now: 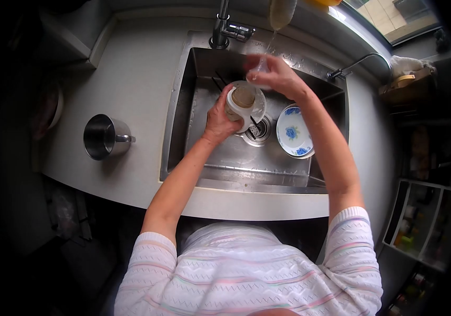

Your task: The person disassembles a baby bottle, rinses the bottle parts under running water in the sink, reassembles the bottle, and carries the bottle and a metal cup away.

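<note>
My left hand [222,122] is wrapped round a white cup-like container [239,115] with a brownish round end [243,97], held over the sink. Whether that end is its base or its contents I cannot tell. Higher up and to the right, my right hand [278,79] is bent, its fingers blurred by motion. A pale, translucent thing [261,66] shows at those fingers, too smeared to name. Behind the container lies a white dish [259,104], partly hidden. Dark chopsticks [218,80] lie in the sink, and a dark stick crosses near the drain [257,135].
The steel sink [225,176] holds stacked blue-flowered bowls [295,131] at its right. A tap [223,34] and a thin curved spout [359,62] stand behind it. A steel mug [106,138] is on the left counter. A yellowish object [282,13] hangs above, dripping.
</note>
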Action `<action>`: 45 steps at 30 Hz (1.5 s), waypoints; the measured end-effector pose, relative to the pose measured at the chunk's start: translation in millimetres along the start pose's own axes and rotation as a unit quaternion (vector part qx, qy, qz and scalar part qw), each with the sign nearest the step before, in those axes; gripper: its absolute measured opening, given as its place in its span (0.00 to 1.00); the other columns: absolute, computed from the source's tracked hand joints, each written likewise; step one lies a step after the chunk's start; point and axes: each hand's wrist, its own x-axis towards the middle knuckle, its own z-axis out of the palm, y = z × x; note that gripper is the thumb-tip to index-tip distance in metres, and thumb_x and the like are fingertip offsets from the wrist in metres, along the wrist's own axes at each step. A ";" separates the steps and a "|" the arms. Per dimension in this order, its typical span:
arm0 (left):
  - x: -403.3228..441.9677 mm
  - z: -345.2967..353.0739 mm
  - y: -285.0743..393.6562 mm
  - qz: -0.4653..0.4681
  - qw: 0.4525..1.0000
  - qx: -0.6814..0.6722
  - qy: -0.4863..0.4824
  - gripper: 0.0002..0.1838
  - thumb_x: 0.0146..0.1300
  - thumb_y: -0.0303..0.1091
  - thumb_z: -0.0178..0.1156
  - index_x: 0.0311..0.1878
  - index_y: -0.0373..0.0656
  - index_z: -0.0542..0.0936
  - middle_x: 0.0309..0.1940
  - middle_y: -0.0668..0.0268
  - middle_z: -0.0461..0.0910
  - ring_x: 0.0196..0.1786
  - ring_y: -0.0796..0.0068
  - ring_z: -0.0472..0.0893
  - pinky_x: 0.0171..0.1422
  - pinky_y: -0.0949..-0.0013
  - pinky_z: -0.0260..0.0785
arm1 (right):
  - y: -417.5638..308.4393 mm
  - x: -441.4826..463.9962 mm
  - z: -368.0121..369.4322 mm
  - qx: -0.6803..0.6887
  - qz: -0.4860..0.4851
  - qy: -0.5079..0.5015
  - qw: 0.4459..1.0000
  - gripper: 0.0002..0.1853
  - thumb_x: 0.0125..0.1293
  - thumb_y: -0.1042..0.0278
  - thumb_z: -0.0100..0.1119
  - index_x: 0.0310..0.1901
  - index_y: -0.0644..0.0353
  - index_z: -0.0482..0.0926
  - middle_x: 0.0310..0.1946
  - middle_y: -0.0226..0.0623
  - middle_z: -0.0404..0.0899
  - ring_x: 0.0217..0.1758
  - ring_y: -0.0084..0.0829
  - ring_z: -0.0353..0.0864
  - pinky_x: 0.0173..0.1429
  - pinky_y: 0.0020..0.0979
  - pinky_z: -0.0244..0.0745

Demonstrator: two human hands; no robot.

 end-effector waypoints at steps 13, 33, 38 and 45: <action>-17.7 6.9 10.6 -0.003 0.996 0.048 -0.080 0.53 0.35 0.28 0.71 0.70 0.43 0.57 0.58 0.51 0.71 0.60 0.52 0.73 0.65 0.61 0.66 | -47.4 16.9 58.5 -0.617 0.134 -0.408 0.660 0.38 0.37 0.40 0.74 0.50 0.57 0.80 0.42 0.38 0.83 0.45 0.38 0.83 0.45 0.35 0.80; -24.5 -11.6 37.7 -0.115 0.984 -0.010 -0.136 0.48 0.35 0.24 0.66 0.68 0.44 0.62 0.48 0.55 0.79 0.54 0.61 0.79 0.58 0.65 0.70 | -21.2 -26.4 48.7 -0.421 -0.046 -0.056 0.904 0.29 0.59 0.41 0.57 0.54 0.54 0.77 0.46 0.39 0.81 0.50 0.40 0.80 0.50 0.36 0.76; -22.0 -10.4 34.1 -0.050 0.987 0.023 -0.149 0.51 0.35 0.29 0.69 0.69 0.43 0.60 0.57 0.50 0.74 0.59 0.53 0.75 0.62 0.63 0.69 | -8.3 -39.5 43.0 -0.201 0.003 -0.119 0.972 0.37 0.61 0.41 0.61 0.65 0.57 0.67 0.48 0.47 0.80 0.50 0.36 0.80 0.54 0.33 0.73; -30.7 -35.9 97.0 0.073 0.986 0.109 -0.103 0.51 0.32 0.28 0.69 0.69 0.45 0.62 0.57 0.53 0.73 0.58 0.53 0.75 0.61 0.60 0.69 | -41.3 -74.3 49.2 -0.163 -0.185 0.061 0.967 0.25 0.56 0.62 0.59 0.55 0.64 0.75 0.44 0.43 0.79 0.40 0.30 0.79 0.47 0.31 0.74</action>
